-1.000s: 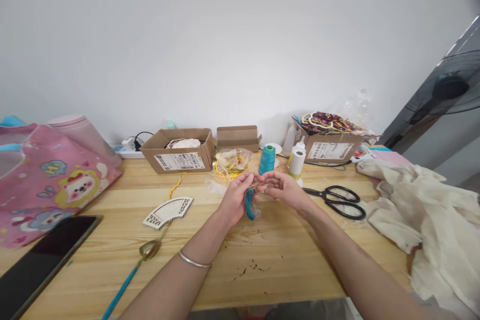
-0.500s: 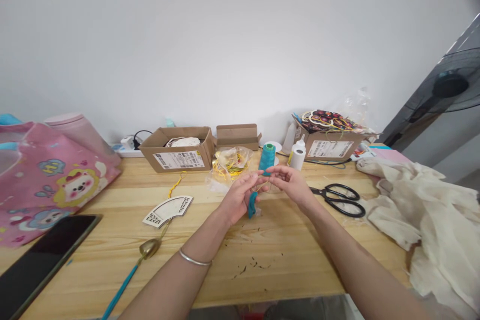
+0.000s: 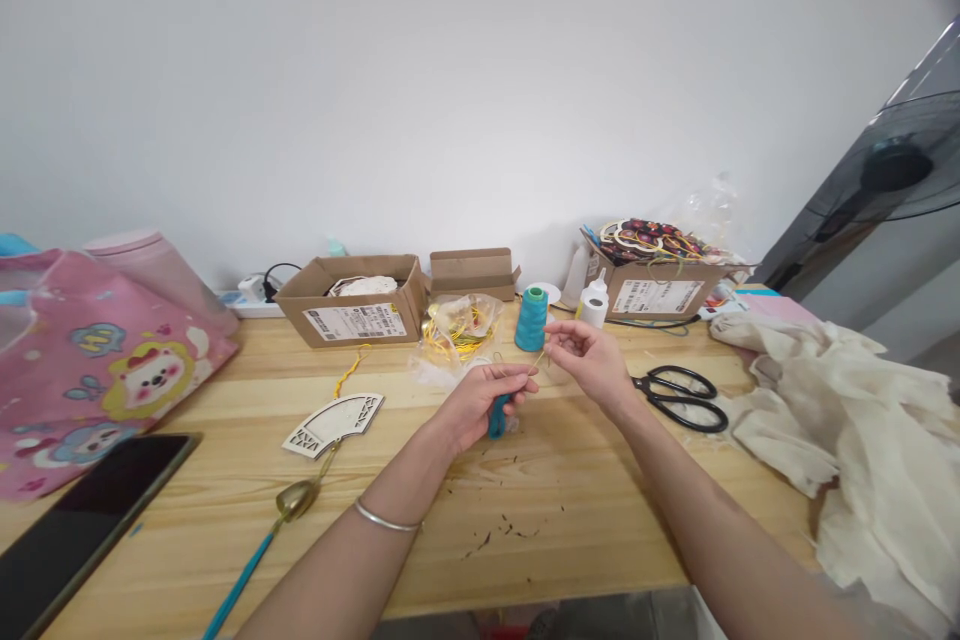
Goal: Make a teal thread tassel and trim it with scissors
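Note:
My left hand is closed around a teal bundle of thread, which hangs below its fingers. A thin yellowish cord runs from its fingertips to my right hand, which pinches the other end. Just behind the hands stands a teal thread cone. To the left lies a fan-shaped wooden pendant with a yellow cord loop, a gold bell-like cap and a long teal tassel. How the cord meets the bundle is hidden by the fingers.
Black-handled scissors lie right of my right hand, beside cream cloth. Behind are a bag of yellow cords, a white glue bottle and cardboard boxes. A phone and pink bag are at left.
My hands have moved apart: the right one up and slightly to the right, the left one a little lower. The thin cord now shows stretched between them.

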A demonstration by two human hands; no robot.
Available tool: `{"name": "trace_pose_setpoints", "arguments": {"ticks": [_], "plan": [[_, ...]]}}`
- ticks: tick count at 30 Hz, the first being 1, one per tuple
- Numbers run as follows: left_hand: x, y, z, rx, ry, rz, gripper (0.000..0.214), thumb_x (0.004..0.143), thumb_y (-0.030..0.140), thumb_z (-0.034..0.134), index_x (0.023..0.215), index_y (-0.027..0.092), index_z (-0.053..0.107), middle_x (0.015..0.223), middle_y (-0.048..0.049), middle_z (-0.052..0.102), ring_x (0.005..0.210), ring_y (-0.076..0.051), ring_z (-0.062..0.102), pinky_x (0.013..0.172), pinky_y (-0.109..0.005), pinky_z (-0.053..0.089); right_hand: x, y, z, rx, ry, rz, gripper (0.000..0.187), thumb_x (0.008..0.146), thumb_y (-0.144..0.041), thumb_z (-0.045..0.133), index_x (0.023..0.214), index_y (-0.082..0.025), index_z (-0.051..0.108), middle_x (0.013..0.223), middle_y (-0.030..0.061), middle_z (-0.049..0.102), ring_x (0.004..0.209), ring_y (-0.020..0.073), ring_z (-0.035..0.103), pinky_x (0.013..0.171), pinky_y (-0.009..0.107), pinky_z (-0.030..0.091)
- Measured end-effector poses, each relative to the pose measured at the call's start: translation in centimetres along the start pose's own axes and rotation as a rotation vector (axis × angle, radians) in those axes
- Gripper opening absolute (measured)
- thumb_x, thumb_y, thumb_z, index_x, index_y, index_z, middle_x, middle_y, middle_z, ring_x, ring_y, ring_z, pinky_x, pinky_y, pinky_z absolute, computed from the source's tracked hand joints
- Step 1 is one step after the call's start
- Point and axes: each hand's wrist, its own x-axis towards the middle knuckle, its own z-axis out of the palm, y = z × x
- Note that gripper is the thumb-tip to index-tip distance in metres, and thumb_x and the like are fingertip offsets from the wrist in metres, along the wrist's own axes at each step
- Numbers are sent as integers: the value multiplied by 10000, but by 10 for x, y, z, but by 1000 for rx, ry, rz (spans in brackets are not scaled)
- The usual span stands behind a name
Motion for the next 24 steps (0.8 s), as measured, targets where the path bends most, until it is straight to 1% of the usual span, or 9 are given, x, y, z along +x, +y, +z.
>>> {"name": "trace_pose_setpoints", "arguments": {"ticks": [4, 7, 9, 12, 15, 17, 19, 24], "plan": [[-2, 1, -1, -1, -44, -36, 187, 662, 139, 646, 843, 93, 661, 642, -37, 605, 486, -26, 490, 416, -111, 356, 1, -1, 0, -3, 13, 3, 309, 553, -331, 670, 796, -156, 596, 611, 5, 552, 519, 93, 459, 495, 233, 386], [-3, 2, -1, -15, -49, -62, 179, 688, 176, 624, 845, 96, 660, 615, -27, 588, 499, -43, 510, 448, -134, 387, 1, -1, 0, 5, 2, -5, 309, 551, -330, 676, 793, -155, 596, 622, 3, 551, 527, 92, 461, 505, 234, 389], [-3, 3, -1, -26, -48, -81, 186, 709, 209, 606, 843, 92, 660, 644, -40, 593, 524, -54, 521, 460, -145, 397, 1, -2, -1, 10, -10, -14, 302, 561, -324, 673, 799, -155, 594, 633, 2, 548, 539, 91, 464, 517, 233, 390], [-4, 2, 0, -54, -70, -97, 203, 725, 234, 590, 832, 77, 660, 696, -63, 592, 523, -42, 493, 400, -124, 326, 0, -2, -2, 12, 3, -34, 292, 576, -328, 665, 801, -158, 591, 637, 0, 542, 549, 90, 465, 522, 229, 388], [-3, 1, -1, -67, -118, -88, 204, 716, 230, 609, 838, 74, 658, 666, -34, 552, 429, 12, 356, 353, -110, 194, 1, -2, -3, 16, 26, -49, 292, 586, -344, 661, 800, -158, 588, 641, 1, 543, 555, 92, 470, 517, 226, 385], [-3, 1, -1, -42, -135, -71, 214, 703, 232, 629, 851, 80, 655, 630, -6, 519, 393, 31, 264, 352, -117, 146, 1, -1, -3, 18, 40, -53, 293, 588, -346, 661, 799, -159, 583, 645, 4, 546, 553, 93, 470, 510, 224, 383], [-3, 1, -1, -12, -142, -62, 234, 691, 248, 642, 860, 86, 654, 608, 10, 497, 383, 34, 226, 356, -129, 122, 2, 0, -3, 17, 57, -55, 290, 589, -345, 661, 796, -160, 577, 651, 7, 549, 547, 92, 468, 501, 223, 378], [-2, 1, 0, 25, -142, -63, 264, 664, 284, 662, 849, 96, 653, 590, 13, 500, 385, 26, 221, 365, -151, 114, 3, 2, -2, 19, 85, -59, 282, 590, -343, 657, 786, -162, 566, 646, 7, 545, 528, 85, 456, 483, 219, 372]]}}
